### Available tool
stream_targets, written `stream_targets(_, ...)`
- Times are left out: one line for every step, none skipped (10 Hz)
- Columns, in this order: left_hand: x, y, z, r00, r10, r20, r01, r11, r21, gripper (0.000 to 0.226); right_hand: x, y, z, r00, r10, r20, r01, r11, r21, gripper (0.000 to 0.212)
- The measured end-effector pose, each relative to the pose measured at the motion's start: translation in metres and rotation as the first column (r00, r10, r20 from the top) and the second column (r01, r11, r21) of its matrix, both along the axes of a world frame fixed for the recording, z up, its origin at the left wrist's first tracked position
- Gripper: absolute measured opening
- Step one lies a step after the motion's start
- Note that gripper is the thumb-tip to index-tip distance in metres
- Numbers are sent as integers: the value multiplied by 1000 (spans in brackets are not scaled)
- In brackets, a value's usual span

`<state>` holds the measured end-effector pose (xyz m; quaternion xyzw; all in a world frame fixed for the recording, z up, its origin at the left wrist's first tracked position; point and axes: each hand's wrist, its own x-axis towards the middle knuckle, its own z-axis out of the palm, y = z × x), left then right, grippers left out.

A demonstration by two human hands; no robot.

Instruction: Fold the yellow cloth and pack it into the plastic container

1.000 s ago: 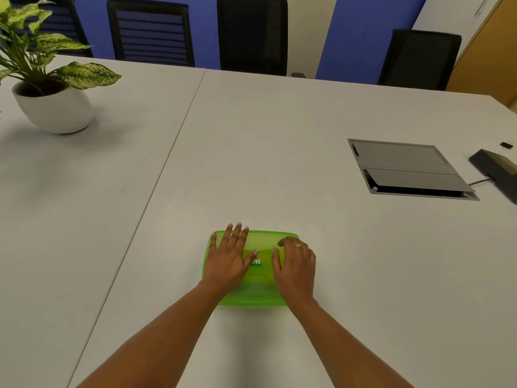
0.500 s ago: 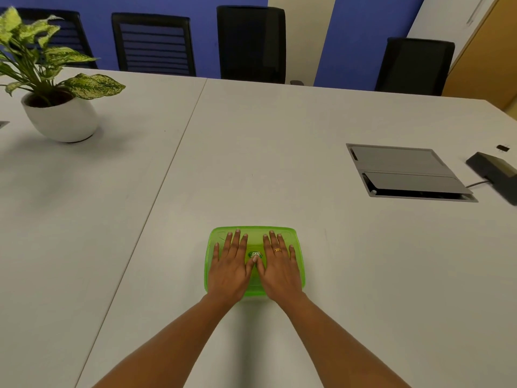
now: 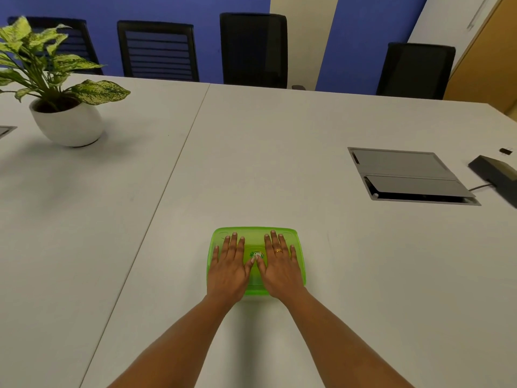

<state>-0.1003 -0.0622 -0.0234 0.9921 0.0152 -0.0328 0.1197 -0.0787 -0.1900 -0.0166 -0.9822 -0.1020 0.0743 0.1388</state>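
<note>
The green container sits at 6 o'clock on the table, lid on. The left hand and right hand lie flat on its lid, fingers spread, thumbs touching. A potted plant stands at 10 o'clock.

No text can be read — the small round emblem on the green container lid is too blurred to make out.

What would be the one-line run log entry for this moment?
left hand: flat on lid | right hand: flat on lid | green container: closed
</note>
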Motion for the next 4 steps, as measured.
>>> stream_targets(2, -1, 3, 1000, -6, -13, 7, 1000, 18, 64, 1, -1, 1, 1000, 12, -12, -12, 1000, -5, 60)
stream_targets(-2, 0, 12, 1000, -27, -16, 27, 999, 16, 107, 0, -1, 4, 1000, 4, -14, -4, 1000, 0, 61)
stream_targets(1, 1, 17, 998, -54, 35, 54, 999, 3, 88, 1, -2, 9, 1000, -28, 10, 27, 997, 69, 63)
stream_targets(17, 4, 41, 985, -120, 124, 112, 991, 74, 65, 12, -3, 29, 990, -50, 133, 35, 993, 111, 64)
